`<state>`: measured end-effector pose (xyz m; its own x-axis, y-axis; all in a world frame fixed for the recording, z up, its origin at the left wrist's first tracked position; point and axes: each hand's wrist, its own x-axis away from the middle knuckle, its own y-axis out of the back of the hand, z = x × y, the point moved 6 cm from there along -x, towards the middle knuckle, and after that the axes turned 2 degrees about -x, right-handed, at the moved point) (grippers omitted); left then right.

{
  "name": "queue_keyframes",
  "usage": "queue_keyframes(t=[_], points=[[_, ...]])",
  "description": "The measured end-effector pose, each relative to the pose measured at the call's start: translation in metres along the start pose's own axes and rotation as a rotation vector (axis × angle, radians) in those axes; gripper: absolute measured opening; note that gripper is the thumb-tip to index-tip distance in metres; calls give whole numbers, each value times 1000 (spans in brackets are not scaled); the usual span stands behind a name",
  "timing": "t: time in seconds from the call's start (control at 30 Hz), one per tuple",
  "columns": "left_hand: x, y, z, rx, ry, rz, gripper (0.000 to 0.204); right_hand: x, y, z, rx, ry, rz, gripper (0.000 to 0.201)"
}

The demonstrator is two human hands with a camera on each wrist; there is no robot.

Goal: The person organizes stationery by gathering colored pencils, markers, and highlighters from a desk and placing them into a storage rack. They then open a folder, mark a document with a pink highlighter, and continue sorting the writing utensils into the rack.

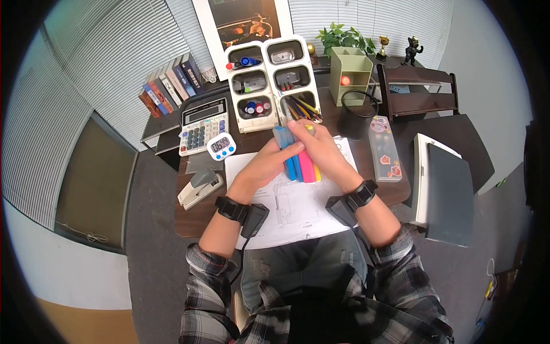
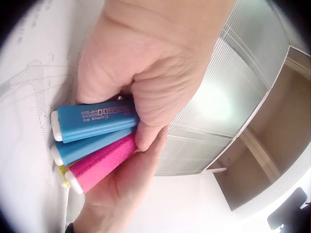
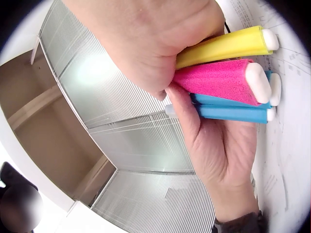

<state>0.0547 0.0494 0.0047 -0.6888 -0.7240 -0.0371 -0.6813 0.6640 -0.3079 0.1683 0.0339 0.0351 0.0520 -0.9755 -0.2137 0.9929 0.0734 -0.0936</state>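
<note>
Both hands meet over the paper around a bundle of highlighters. My left hand grips two blue highlighters, one lying above the other in the left wrist view. On the other side, my right hand holds a pink highlighter and a yellow highlighter. The thumbs come together at the middle of the bundle. White ends of the highlighters point down towards the printed sheet. Palms and fingers hide the upper parts of the barrels.
Behind the hands stands a white organizer with pens and pencils. A calculator, timer and stapler sit at left. A black mesh cup and clear sticker-covered case stand at right.
</note>
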Motion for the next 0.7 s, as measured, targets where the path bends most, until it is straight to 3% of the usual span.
queue_keyframes(t=[0.47,0.7], points=[[1,0,1,13,2,-46,47,0,-3,-6,-89,-58,54,39],[4,0,0,30,73,-91,46,-4,3,-9,79,1,-16,40]])
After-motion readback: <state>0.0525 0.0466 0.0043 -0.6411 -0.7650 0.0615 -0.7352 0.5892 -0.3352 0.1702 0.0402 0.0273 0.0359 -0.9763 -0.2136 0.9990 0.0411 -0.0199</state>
